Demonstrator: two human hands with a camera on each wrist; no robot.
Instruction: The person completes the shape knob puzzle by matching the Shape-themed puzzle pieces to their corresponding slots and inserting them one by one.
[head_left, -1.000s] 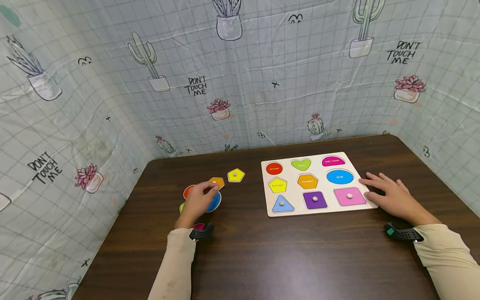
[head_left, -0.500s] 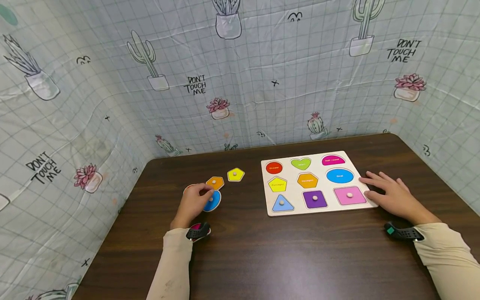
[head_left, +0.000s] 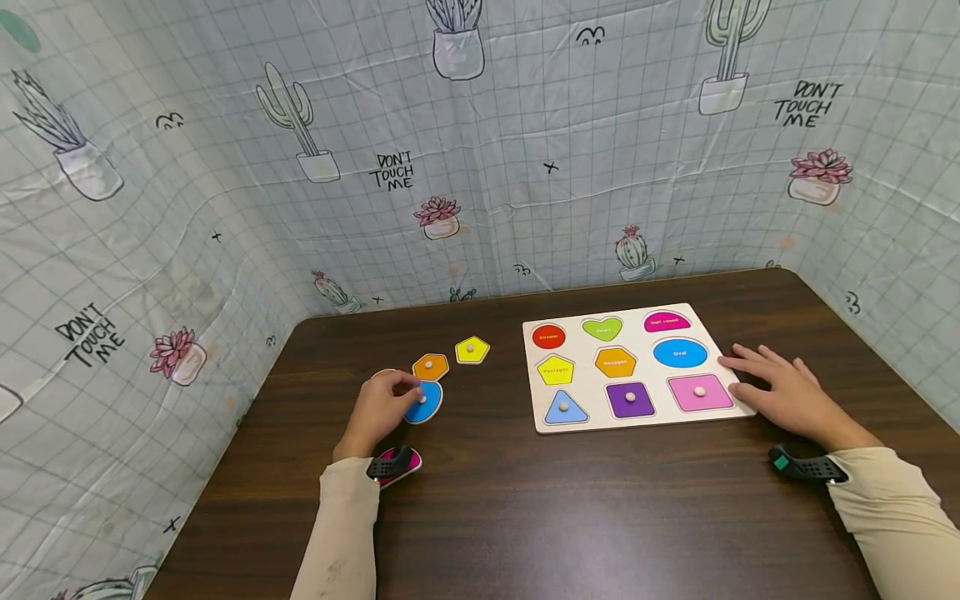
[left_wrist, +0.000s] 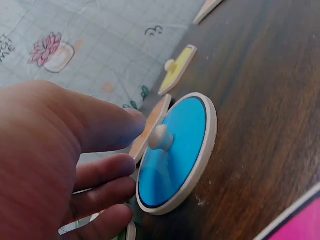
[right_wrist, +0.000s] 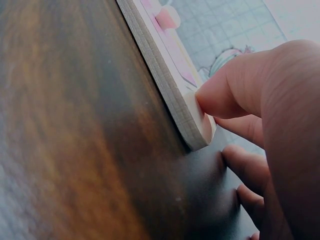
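Grip of the left hand looks loose, clasping nothing, its fingertips just beside the knob of the blue oval to its right; an off-centre pinch could slip off or shove the piece into the orange hexagon just beyond. Well right of these, the right grip rests relaxed, its thumb touching the board on its left, where uneven pressure could skew it.
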